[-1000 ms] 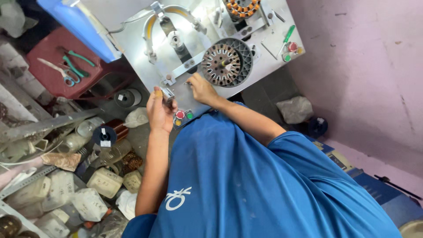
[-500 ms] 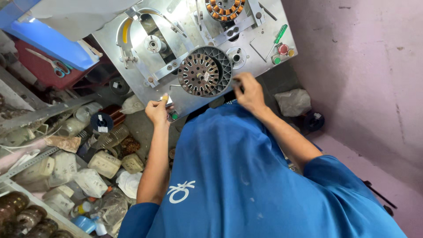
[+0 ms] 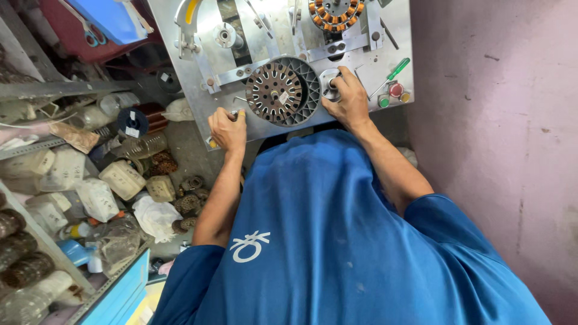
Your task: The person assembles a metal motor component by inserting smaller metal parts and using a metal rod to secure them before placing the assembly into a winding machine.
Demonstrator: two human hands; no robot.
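Moved since the earlier frame: right hand [image 3: 346,99], now closed over a round metal knob [image 3: 330,83] just right of the slotted stator disc [image 3: 283,91] at the metal machine plate [image 3: 385,36] front edge; left hand [image 3: 227,127] pinching a small lever [image 3: 235,112] at its near-left corner.

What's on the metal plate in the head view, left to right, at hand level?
left hand → round slotted stator core → right hand on a round metal knob → green-handled screwdriver → red and green buttons
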